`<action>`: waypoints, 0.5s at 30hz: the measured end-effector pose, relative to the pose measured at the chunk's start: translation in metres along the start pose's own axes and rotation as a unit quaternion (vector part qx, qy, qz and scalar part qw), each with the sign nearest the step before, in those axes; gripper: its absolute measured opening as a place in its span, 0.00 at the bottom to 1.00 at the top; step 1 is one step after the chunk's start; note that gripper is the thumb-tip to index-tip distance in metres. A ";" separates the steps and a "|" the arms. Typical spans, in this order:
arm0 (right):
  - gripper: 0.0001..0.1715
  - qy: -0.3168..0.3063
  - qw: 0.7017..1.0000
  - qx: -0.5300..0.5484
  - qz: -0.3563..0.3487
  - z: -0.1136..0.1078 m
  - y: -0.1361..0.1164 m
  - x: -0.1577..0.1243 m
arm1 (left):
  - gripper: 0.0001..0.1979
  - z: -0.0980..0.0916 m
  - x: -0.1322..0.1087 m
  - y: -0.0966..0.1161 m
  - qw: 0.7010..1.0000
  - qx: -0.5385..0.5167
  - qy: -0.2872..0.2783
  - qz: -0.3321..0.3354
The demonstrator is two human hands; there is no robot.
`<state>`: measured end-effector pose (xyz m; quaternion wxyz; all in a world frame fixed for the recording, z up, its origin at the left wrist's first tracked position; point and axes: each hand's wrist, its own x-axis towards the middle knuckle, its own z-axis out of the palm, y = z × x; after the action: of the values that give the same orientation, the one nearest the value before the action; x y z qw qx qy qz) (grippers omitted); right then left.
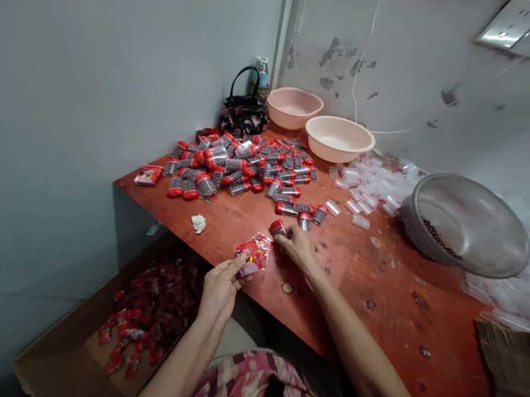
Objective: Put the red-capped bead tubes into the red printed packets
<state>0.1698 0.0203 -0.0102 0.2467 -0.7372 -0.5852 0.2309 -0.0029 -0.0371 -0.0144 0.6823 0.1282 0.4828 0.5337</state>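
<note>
Pinched in my left hand [222, 287] is a red printed plastic packet [254, 252], held over the front edge of the table. My right hand [298, 249] closes its fingers round a small clear bottle with a red cap [277, 228], just right of the packet. More such bottles, filled with dark beads, lie close beyond my right fingers and run back into a large pile [235, 163] on the red table [359, 316]. A stack of red packets [148, 175] rests at the table's left corner.
Clear empty tubes [365, 185] are heaped at right, beside a grey basin [468, 224] holding dark beads. Two pale basins [340, 138] and a black handbag [243, 113] stand at the back. Below left, a cardboard box [64, 381] holds many filled red packets [148, 311].
</note>
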 end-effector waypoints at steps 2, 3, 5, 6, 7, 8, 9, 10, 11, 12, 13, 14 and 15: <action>0.14 -0.021 0.987 0.159 -0.006 -0.004 0.003 -0.017 | 0.10 -0.002 0.002 -0.001 1.000 -0.018 0.007 0.001; 0.14 -0.041 0.967 0.252 -0.003 -0.006 0.004 -0.029 | 0.10 -0.003 0.003 -0.002 1.000 -0.026 0.007 0.002; 0.13 -0.085 0.923 0.376 0.011 -0.009 0.005 -0.057 | 0.10 -0.003 0.004 -0.004 0.999 -0.044 0.003 -0.001; 0.12 -0.102 0.908 0.406 0.017 -0.009 0.004 -0.072 | 0.10 -0.003 0.004 -0.005 0.999 -0.055 0.000 -0.002; 0.11 -0.111 0.898 0.425 0.021 -0.009 0.002 -0.086 | 0.09 -0.002 0.004 -0.006 0.998 -0.066 -0.001 -0.003; 0.10 -0.115 0.893 0.435 0.027 -0.009 0.000 -0.099 | 0.09 0.000 0.004 -0.007 0.997 -0.076 -0.003 -0.004; 0.10 -0.117 0.891 0.437 0.033 -0.007 -0.003 -0.110 | 0.09 0.002 0.003 -0.007 0.996 -0.087 -0.006 -0.006; 0.10 -0.116 0.892 0.436 0.039 -0.006 -0.006 -0.119 | 0.08 0.004 0.002 -0.008 0.995 -0.095 -0.011 -0.007; 0.11 -0.112 0.894 0.431 0.045 -0.003 -0.008 -0.124 | 0.08 0.006 0.002 -0.009 0.995 -0.103 -0.018 -0.010; 0.11 -0.107 0.898 0.425 0.048 -0.001 -0.010 -0.128 | 0.08 0.009 0.001 -0.009 0.994 -0.109 -0.025 -0.014; 0.12 -0.100 0.901 0.419 0.050 0.001 -0.011 -0.129 | 0.08 0.011 -0.001 -0.010 0.993 -0.114 -0.033 -0.017; 0.12 -0.093 0.904 0.414 0.051 0.003 -0.011 -0.130 | 0.08 0.014 -0.002 -0.010 0.992 -0.120 -0.040 -0.020; 0.12 -0.086 0.907 0.410 0.050 0.005 -0.011 -0.129 | 0.08 0.016 -0.004 -0.011 0.991 -0.124 -0.045 -0.021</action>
<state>0.1309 -0.1029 -0.0005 0.4639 -0.5772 -0.4201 0.5246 0.0166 -0.0392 -0.0118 0.7250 0.0567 0.3842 0.5689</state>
